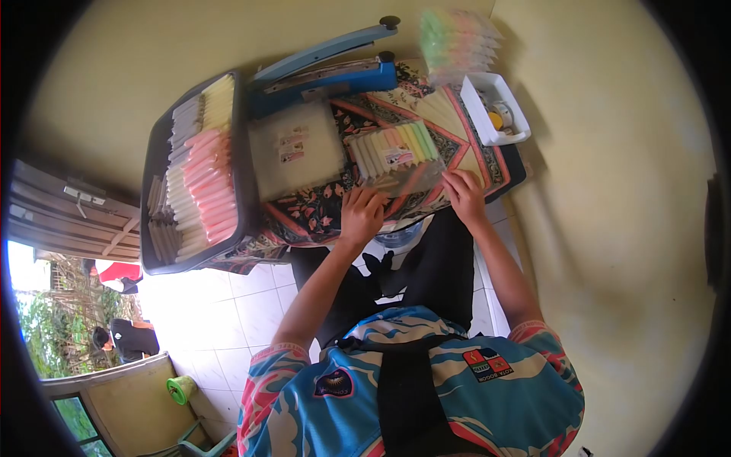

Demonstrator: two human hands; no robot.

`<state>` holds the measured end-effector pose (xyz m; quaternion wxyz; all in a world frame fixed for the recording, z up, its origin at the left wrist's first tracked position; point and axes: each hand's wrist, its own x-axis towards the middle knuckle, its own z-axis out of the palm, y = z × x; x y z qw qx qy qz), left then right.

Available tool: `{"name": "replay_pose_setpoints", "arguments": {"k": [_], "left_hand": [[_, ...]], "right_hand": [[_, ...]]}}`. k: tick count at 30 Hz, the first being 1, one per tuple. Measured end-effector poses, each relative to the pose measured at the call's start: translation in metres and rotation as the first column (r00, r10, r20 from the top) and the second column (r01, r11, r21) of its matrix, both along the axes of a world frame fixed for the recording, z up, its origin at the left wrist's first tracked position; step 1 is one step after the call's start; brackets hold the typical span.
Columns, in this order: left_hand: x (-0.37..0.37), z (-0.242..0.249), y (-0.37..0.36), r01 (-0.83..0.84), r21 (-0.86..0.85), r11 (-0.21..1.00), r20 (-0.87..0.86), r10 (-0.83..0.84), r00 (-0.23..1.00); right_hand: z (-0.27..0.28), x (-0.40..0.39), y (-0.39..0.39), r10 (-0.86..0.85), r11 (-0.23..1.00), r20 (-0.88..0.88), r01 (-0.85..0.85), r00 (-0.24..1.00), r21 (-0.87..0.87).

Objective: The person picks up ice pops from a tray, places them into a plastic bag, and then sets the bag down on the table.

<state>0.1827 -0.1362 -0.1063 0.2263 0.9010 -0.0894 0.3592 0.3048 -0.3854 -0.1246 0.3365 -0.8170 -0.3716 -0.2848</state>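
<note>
Blue patterned shirt (487,411) nearest, black strap (415,388) down its middle; dark trousers (449,259) just beyond, near edge of table. Left hand (362,213) at near-left corner of clear bag (392,183), fingers together and slightly bent; can't tell if they grip or just rest. Right hand (463,196) at near-right corner, thumb and fingertips pinching the plastic edge. Bag lies on the floral cloth (308,217), right of table middle, holding a row of sticks (396,147), grey through yellow and pink to green, small label on top. Left of it, just beside: flat pile of clear packets (297,152), labels on top. Far left: black tray (247,152), full of pink, white, grey and yellow sticks. Far side: blue sealer (327,80), arm raised. Far right: white box (495,107) with small containers, filled bags (457,46) behind, blurry. Green bucket (181,389) on floor, left.
</note>
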Motion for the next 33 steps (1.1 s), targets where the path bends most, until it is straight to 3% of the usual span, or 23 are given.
{"name": "replay_pose_setpoints", "arguments": {"k": [6, 9, 13, 16, 24, 27, 30, 33], "left_hand": [[-0.016, 0.000, 0.008, 0.096, -0.063, 0.993, 0.018, -0.095, 0.995], [-0.021, 0.005, 0.011, 0.127, -0.119, 0.985, -0.005, -0.128, 0.992], [-0.017, 0.011, 0.019, 0.172, -0.217, 0.961, -0.003, -0.177, 0.984], [-0.008, 0.012, 0.028, 0.120, -0.214, 0.969, 0.010, -0.121, 0.993], [-0.003, 0.013, 0.040, 0.008, -0.535, 0.845, -0.121, -0.086, 0.989], [0.001, 0.003, 0.041, 0.025, -0.527, 0.850, -0.142, -0.117, 0.983], [0.005, -0.006, 0.042, 0.058, -0.475, 0.878, -0.107, -0.123, 0.987], [0.003, -0.004, 0.043, 0.100, -0.502, 0.859, -0.075, -0.158, 0.985]], "right_hand": [[0.002, -0.008, -0.015, 0.040, 0.999, -0.086, -0.040, 0.996, 0.003], [0.009, -0.002, -0.013, 0.025, 1.000, -0.036, -0.025, 0.999, 0.015], [0.033, 0.000, 0.008, 0.046, 0.985, -0.129, -0.023, 0.991, 0.171], [0.058, 0.004, 0.027, 0.043, 0.980, -0.102, -0.022, 0.994, 0.198], [0.079, 0.003, 0.062, 0.181, 0.962, -0.272, -0.113, 0.945, 0.249], [0.085, -0.004, 0.082, 0.275, 0.944, -0.371, -0.175, 0.887, 0.281], [0.092, -0.019, 0.106, 0.361, 0.921, -0.658, -0.140, 0.660, 0.364], [0.104, -0.039, 0.136, 0.290, 0.957, -0.683, -0.213, 0.670, 0.197]]}}
